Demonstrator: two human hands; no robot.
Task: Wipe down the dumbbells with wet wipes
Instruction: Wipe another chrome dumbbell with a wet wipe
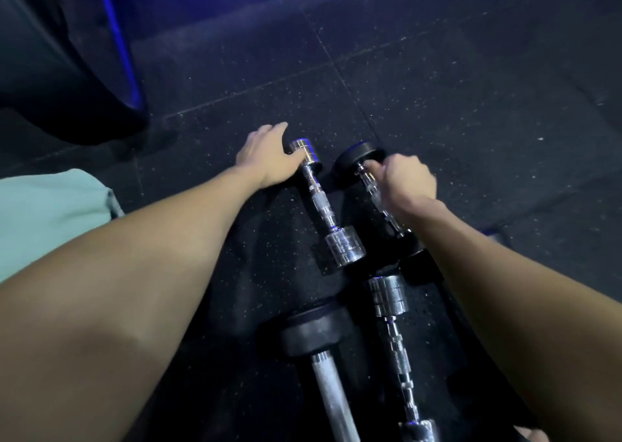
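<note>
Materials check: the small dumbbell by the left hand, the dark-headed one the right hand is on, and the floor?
Small dumbbell: looks like chromed steel, mirror-bright heads, knurled grip. Dark-headed dumbbell: matte black heads, probably rubber coated, no glare; shiny ridged metal handle under the right hand. Floor: dark speckled tiles with seams, likely rubber gym matting.

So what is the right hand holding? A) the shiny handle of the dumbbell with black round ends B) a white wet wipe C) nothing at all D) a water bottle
A: the right hand curls round the shiny metal handle of the black-ended dumbbell lying on the dark speckled floor, and no wipe or bottle shows in it.
</note>
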